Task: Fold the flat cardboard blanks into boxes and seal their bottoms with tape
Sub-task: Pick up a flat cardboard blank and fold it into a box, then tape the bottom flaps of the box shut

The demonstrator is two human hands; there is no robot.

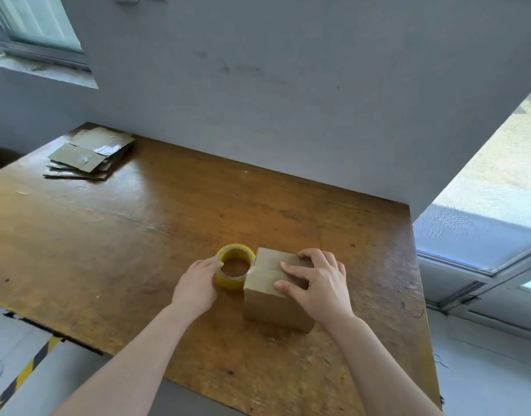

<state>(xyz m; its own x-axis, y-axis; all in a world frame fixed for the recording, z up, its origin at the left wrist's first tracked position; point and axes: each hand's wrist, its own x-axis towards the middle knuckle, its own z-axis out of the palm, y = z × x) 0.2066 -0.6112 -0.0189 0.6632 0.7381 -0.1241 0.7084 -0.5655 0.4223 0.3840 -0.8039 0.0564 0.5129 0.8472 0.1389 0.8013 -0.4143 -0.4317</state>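
Note:
A small folded cardboard box [268, 301] stands on the wooden table [123, 235], with a strip of clear tape across its closed top flaps. My right hand [315, 280] lies spread on the box's top, fingers pressing the flaps. Just left of the box, touching it, a yellow roll of tape [234, 265] lies flat. My left hand [196, 283] rests against the roll's left side, fingers curled around it. A stack of flat cardboard blanks [88, 154] sits at the table's far left corner.
A grey wall runs along the table's back edge. Windows are at the upper left and at the right. The table's near-left edge drops to a floor with a yellow-black striped line [27, 373].

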